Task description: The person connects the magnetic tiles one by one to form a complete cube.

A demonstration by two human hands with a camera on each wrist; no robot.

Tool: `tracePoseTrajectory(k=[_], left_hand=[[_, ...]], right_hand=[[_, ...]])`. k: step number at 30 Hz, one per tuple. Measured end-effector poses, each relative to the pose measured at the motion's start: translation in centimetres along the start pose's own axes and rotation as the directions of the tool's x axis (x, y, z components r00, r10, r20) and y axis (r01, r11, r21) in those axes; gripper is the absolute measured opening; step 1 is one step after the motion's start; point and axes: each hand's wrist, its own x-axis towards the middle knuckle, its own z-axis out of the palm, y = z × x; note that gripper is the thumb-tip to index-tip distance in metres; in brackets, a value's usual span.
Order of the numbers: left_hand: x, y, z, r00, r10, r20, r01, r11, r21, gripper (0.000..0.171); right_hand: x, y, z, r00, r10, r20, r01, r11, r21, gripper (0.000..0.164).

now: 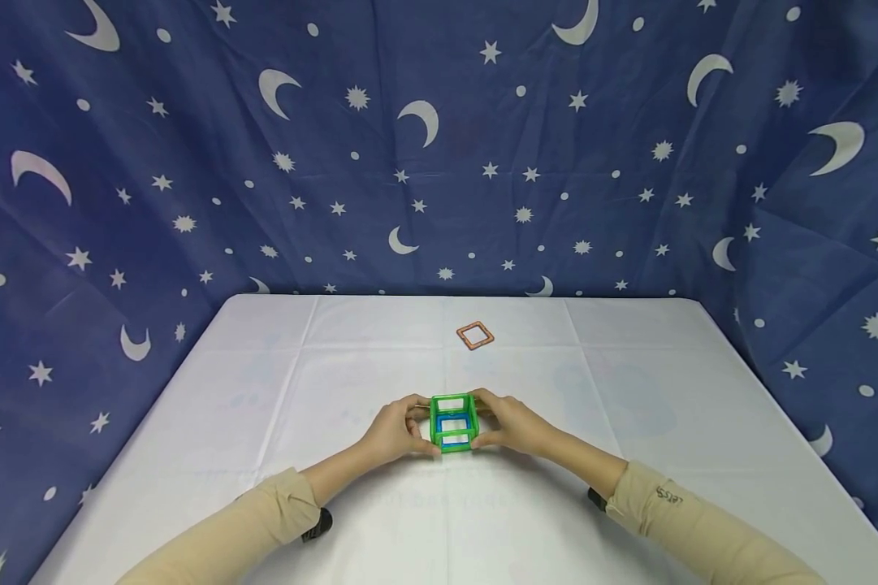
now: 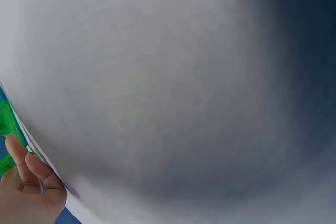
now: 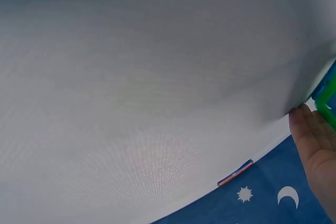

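A small open box of green magnetic tile frames stands on the white table in the head view, with a blue square tile frame at its bottom. My left hand grips its left side, thumb at the near corner and fingers toward the far one. On the opposite side my right hand holds it the same way. The left wrist view has part of the green box by the left fingers. Only a green corner shows beside the right hand in the right wrist view.
An orange square tile frame lies flat farther back on the white tablecloth. Behind and beside the table hangs a blue curtain with moons and stars. Dark wrist devices show under the forearms.
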Motion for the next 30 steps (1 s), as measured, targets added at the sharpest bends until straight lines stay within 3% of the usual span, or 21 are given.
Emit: tracePoseTrajectory(k=[16, 24, 30], left_hand=[[-0.08, -0.27, 0.15, 1.000, -0.008, 0.002, 0.008, 0.999, -0.033, 0.063], [0.03, -0.61, 0.02, 1.000, -0.006, 0.013, 0.007, 0.999, -0.043, 0.074], [-0.03, -0.52, -0.02, 1.000, -0.001, 0.016, 0.002, 0.999, -0.051, 0.066]], right_hand=[[-0.04, -0.02, 0.03, 1.000, -0.005, -0.002, 0.005, 1.000, -0.005, 0.067], [0.13, -0.14, -0.21, 1.000, -0.001, 0.019, 0.001, 1.000, -0.008, 0.065], [0.24, -0.26, -0.22, 0.999, 0.022, 0.025, -0.021, 1.000, -0.017, 0.066]])
